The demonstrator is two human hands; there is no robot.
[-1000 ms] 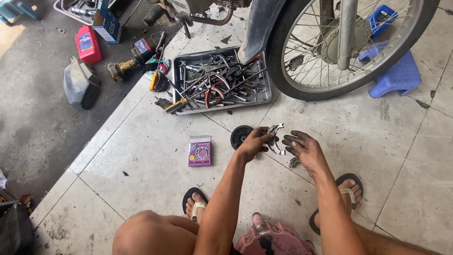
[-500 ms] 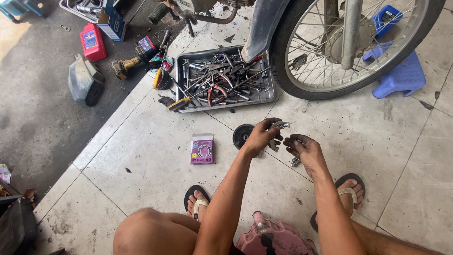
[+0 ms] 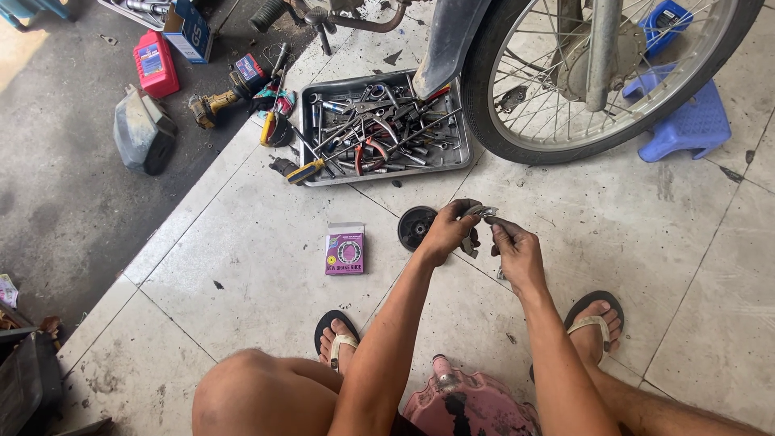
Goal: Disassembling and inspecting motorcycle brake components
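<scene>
Head view: both hands meet at frame centre over the tiled floor (image 3: pixel 242 266). Left hand (image 3: pixel 446 234) is curled around a small metal part (image 3: pixel 478 212), gripping it raised off the ground so the right hand (image 3: pixel 517 252) can pinch its other end. At 9 o'clock of the hands lies a black round hub plate (image 3: pixel 415 227); a purple box (image 3: pixel 345 249) farther. Tool tray (image 3: pixel 311 145) at 11, within reach; motorcycle wheel (image 3: pixel 597 89) at 1.

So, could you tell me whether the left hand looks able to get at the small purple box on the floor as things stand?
Probably yes, once freed. The purple box lies alone on bare tile, just left of the left hand, with nothing between them. That hand, though, is busy holding a metal part together with the right hand.
</scene>
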